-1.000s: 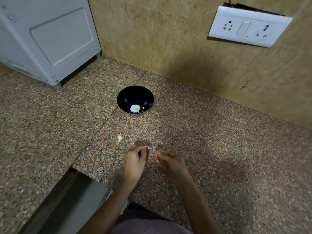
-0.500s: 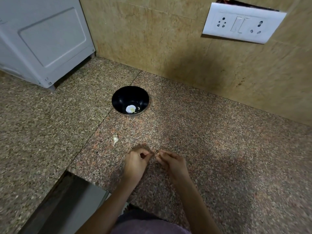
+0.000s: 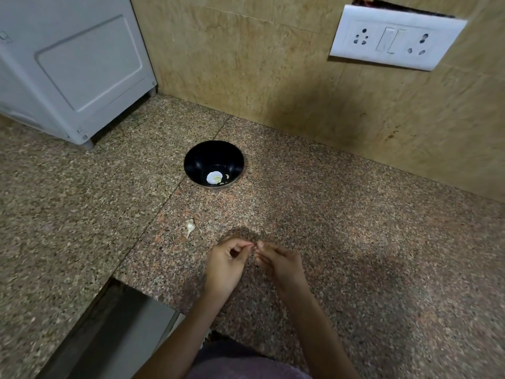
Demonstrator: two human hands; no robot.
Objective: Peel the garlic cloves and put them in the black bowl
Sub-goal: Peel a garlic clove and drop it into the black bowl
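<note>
The black bowl (image 3: 196,160) stands on the granite counter toward the wall, with a white spot on its bottom and pale peeled garlic pieces (image 3: 218,179) beside the spot. An unpeeled garlic clove (image 3: 190,225) with a strip of skin lies on the counter between the bowl and my hands. My left hand (image 3: 224,265) and my right hand (image 3: 281,265) meet fingertip to fingertip just above the counter. Together they pinch a small garlic clove (image 3: 253,246), almost wholly hidden by the fingers.
A white appliance (image 3: 68,64) stands at the back left. A tiled wall with a white socket plate (image 3: 393,39) rises behind the bowl. The counter ends in a step-down with a metal strip (image 3: 109,332) at the front left.
My two hands have closed the gap between them, and their fingertips now touch around the clove. The bowl and the loose clove have not moved on the counter.
</note>
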